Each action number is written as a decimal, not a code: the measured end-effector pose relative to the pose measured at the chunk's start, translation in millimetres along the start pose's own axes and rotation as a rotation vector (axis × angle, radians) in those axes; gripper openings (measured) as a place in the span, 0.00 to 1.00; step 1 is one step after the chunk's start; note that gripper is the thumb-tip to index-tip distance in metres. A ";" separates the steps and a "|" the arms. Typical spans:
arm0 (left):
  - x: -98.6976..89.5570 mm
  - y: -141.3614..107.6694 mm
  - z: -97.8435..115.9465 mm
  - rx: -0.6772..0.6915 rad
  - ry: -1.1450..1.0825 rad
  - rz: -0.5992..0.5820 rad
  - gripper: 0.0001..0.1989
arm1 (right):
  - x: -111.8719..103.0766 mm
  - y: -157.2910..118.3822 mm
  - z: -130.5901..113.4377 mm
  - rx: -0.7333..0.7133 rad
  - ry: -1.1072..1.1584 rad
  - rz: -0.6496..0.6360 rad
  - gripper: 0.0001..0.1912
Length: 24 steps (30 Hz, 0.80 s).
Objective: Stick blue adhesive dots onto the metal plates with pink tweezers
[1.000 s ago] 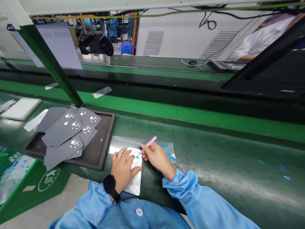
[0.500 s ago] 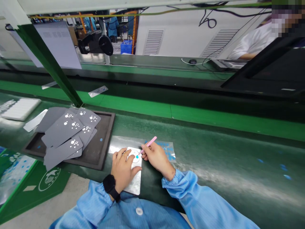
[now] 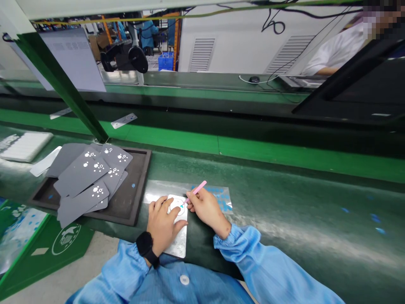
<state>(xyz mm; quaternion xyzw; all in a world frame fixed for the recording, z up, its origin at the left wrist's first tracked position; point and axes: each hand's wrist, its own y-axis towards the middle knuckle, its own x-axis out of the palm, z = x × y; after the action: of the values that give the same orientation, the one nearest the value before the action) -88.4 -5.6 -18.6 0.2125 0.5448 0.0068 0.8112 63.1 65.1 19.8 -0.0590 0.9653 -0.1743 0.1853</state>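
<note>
Head view: the left hand (image 3: 163, 226) lies palm down across a silver plate (image 3: 179, 245), fingers spread over its left side and upper end, thumb reaching to its right edge; the hand is not closed around anything. The plate rests on the green bench (image 3: 272, 190), directly in front of the person. The right hand (image 3: 207, 207) pinches a slim pink tool (image 3: 200, 187) between thumb and fingers, its tip angled down to the plate's upper end. At that tip is 1 small blue bit (image 3: 182, 206), within a rounded outline; it is too small to tell whether the tip grips it, though the tool is probably a pair of tweezers.

Just beyond the plate, a clear sheet (image 3: 155, 190) lies on the bench, with blue pieces (image 3: 225, 198) at its right end, partly behind the right hand. To the left, overlapping grey plates (image 3: 79, 179) are heaped in a black tray (image 3: 143, 181). The left wrist wears 1 black watch (image 3: 144, 244).
</note>
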 end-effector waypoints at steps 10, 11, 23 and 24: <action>-7.2 4.9 4.5 -0.022 0.013 -0.068 0.14 | -0.5 1.7 8.3 -0.045 0.050 -0.002 0.07; -7.2 5.0 4.8 -0.027 0.012 -0.070 0.14 | -1.0 2.5 10.8 -0.041 0.081 0.001 0.07; -8.2 5.5 6.9 -0.050 0.001 -0.099 0.15 | -10.5 -8.6 24.2 -0.185 0.214 -0.156 0.17; -8.4 5.6 7.2 -0.052 0.000 -0.098 0.14 | -11.0 -10.4 23.7 -0.209 0.154 -0.168 0.14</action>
<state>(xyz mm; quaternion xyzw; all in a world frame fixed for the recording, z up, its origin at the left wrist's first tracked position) -84.2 -4.9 -6.9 0.1644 0.5544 -0.0187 0.8157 82.8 49.8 6.6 -0.1449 0.9812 -0.0917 0.0886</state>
